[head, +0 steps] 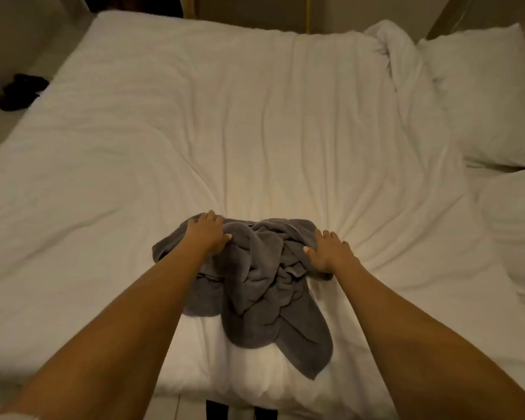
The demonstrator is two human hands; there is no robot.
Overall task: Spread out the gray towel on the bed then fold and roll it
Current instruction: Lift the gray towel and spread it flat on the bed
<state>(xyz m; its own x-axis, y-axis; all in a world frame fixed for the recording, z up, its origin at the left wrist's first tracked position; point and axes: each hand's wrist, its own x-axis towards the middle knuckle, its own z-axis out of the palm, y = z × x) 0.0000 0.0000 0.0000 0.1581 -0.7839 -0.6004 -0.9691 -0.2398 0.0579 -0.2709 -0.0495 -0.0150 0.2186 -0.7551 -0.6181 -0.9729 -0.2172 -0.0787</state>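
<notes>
The gray towel [255, 286] lies crumpled in a heap on the white bed [225, 131], near the bed's front edge. One corner trails toward me at the lower right of the heap. My left hand [208, 233] rests on the heap's far left part, fingers curled over the cloth. My right hand [328, 251] lies on the heap's right side, fingers spread, thumb pressing into the folds. Whether either hand pinches the cloth is hidden under the palms.
Two white pillows [485, 95] lie at the bed's right side, with a bunched sheet [391, 43] beside them. Dark footwear [20, 90] sits on the floor at the left. A wide stretch of wrinkled sheet lies beyond the towel.
</notes>
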